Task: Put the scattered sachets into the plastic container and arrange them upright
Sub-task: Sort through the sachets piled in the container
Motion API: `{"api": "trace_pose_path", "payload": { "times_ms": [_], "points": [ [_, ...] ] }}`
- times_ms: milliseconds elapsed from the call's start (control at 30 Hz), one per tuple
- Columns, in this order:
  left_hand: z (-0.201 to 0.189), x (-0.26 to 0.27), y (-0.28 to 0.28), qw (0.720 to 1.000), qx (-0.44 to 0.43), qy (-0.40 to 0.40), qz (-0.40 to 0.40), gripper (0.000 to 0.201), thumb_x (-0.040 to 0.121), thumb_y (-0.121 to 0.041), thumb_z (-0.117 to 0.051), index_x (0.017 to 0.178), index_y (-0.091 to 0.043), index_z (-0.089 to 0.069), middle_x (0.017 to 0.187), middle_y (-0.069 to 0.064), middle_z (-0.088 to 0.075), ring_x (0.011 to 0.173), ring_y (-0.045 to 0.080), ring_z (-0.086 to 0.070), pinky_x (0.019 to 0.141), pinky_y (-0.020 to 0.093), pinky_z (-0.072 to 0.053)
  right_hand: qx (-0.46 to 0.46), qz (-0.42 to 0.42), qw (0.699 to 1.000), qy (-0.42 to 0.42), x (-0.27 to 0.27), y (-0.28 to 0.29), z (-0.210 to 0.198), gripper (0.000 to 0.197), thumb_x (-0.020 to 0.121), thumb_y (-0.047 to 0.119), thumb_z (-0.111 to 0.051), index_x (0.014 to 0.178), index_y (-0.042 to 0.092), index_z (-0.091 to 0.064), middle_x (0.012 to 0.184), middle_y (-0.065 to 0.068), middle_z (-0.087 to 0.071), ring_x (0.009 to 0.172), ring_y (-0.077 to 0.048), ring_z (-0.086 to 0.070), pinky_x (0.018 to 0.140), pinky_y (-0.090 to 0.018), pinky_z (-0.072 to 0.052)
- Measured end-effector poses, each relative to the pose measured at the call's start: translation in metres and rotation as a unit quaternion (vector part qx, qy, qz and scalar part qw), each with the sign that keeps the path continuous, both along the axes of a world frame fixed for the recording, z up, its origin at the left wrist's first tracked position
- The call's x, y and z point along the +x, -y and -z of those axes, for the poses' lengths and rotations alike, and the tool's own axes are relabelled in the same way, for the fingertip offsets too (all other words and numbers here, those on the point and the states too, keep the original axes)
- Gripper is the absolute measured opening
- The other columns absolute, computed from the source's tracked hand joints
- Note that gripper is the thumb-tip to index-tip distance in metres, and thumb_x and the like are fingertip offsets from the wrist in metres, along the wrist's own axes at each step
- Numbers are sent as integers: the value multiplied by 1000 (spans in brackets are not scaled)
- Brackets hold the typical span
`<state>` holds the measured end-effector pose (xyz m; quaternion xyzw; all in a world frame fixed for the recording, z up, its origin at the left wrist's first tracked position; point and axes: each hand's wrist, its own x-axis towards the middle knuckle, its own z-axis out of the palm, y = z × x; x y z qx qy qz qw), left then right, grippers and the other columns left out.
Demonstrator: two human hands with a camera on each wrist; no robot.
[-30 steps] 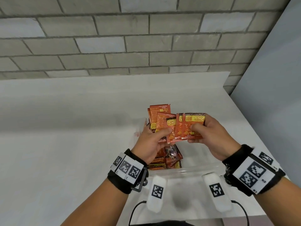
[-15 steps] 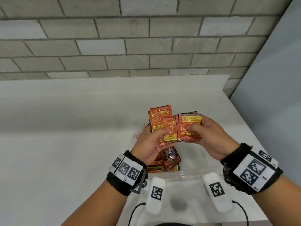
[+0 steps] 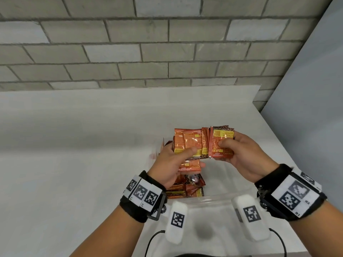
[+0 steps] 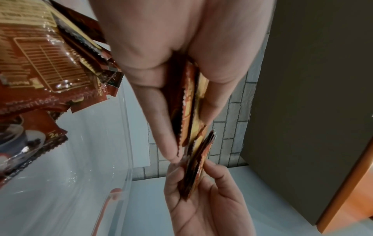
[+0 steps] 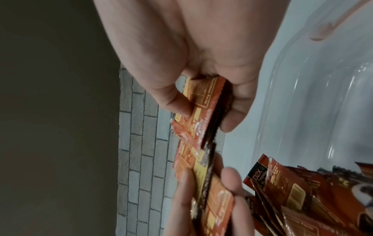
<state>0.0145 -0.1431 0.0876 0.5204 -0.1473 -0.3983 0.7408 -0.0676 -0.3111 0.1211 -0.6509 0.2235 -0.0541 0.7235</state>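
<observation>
orange sachets fanned above clear plastic container, more sachets piled inside at left

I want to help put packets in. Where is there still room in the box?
The right half of the clear box is bare, below the right hand. Its left half is crowded with a packet pile, under the left hand. Both hands hold packets.

sachets: glossy crinkled foil, orange-red print, serrated edges | plastic container: clear smooth plastic, shiny highlights | table: matt white, smooth | wall: rough grey brick, matt | wrist bands: black cloth
</observation>
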Motion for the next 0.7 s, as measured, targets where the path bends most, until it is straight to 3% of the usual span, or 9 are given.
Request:
{"api": "trace_pose_path", "payload": {
  "times_ms": [167,267,333,433,533,600,700],
  "points": [
    [3,-2,6,999,27,38,15,18,90,-12,-61,106,-20,-62,101,6,-74,77,24,-72,64,32,-60,-49,-25,998,-20,0,-2,0,25,92,0,-50,111,13,-60,101,-8,-71,87,-20,-66,79,-37,-53],
    [0,1,5,998,-25,-50,17,22,99,-15,-42,112,-15,-59,102,13,-72,82,30,-71,72,38,-59,-63,-9,998,-19,0,1,-1,23,93,1,-49,106,15,-62,99,-8,-71,86,-20,-67,81,-40,-53],
    [-2,3,4,995,-49,-84,14,26,99,-10,-35,112,-12,-58,103,17,-71,84,34,-70,70,38,-60,-45,-11,999,-18,0,4,-2,24,94,1,-48,104,16,-62,96,-6,-72,83,-17,-68,78,-36,-54],
    [1,2,7,999,-13,-15,26,21,96,-10,-48,113,-14,-59,107,13,-71,89,30,-71,69,33,-59,-10,-20,1000,-10,0,4,-1,25,94,-1,-47,104,15,-62,94,-4,-72,83,-17,-68,78,-34,-56],
    [3,0,9,998,14,49,31,26,85,-15,-60,111,-16,-62,108,11,-72,89,29,-71,76,37,-59,6,-21,1000,-5,3,3,0,25,92,-3,-48,107,11,-62,97,-7,-72,86,-19,-68,82,-36,-56],
    [3,1,9,998,13,44,32,23,88,-10,-59,110,-16,-63,108,13,-71,87,29,-71,74,36,-59,10,-21,1000,0,4,4,1,25,91,-4,-49,108,9,-62,97,-8,-72,85,-19,-68,80,-33,-57],
    [2,4,7,999,-14,-21,36,23,95,0,-44,111,-9,-59,107,16,-71,89,30,-70,68,33,-59,17,-7,1000,2,4,9,0,25,91,-4,-48,102,12,-64,89,-5,-72,80,-17,-68,77,-32,-58]
  ]
}}
